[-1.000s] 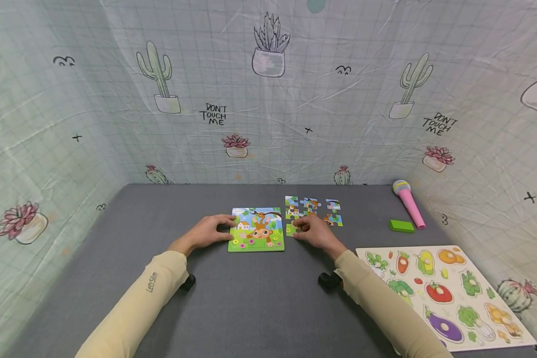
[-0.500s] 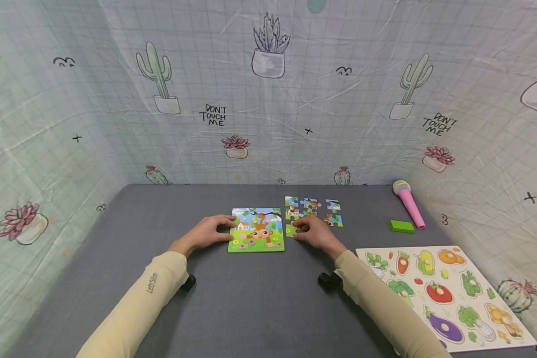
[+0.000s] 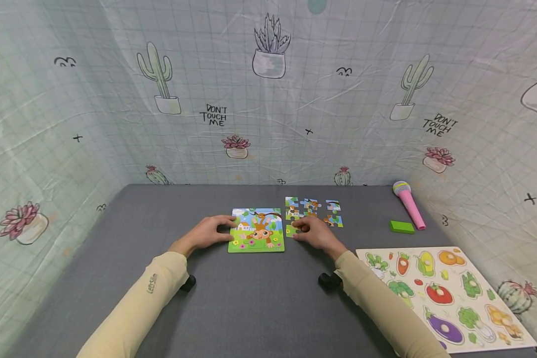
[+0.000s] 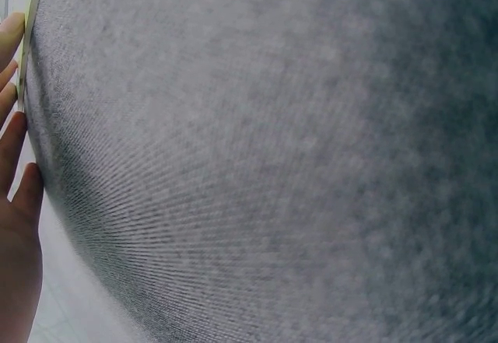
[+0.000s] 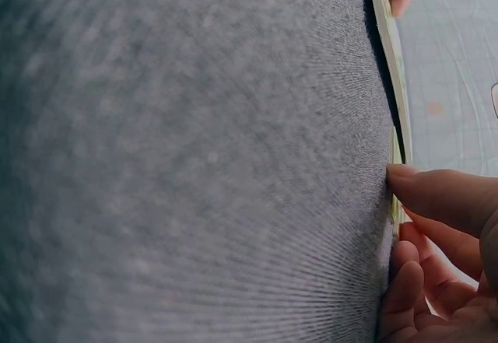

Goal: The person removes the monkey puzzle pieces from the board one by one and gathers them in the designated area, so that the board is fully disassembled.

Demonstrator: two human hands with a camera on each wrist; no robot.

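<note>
In the head view a square jigsaw board (image 3: 256, 230) with a monkey picture lies flat at the middle of the table. My left hand (image 3: 209, 230) is at its left edge, thumb and fingers spread apart and touching it; the left wrist view shows the fingers (image 4: 12, 152) fairly straight along the edge. Just right of the board several loose jigsaw pieces (image 3: 292, 201) lie in rows. My right hand (image 3: 314, 231) pinches a green puzzle piece (image 3: 290, 230) at their lower left, its thumb (image 5: 436, 191) on the near edge. The hand partly covers this piece and its neighbours.
A large vegetable peg board (image 3: 463, 278) lies at the right, partly under the right sleeve. Behind it are a green block (image 3: 402, 226) and a pink toy microphone (image 3: 410, 205). A patterned cloth (image 3: 268, 114) walls the grey table (image 3: 250, 303) at back and sides.
</note>
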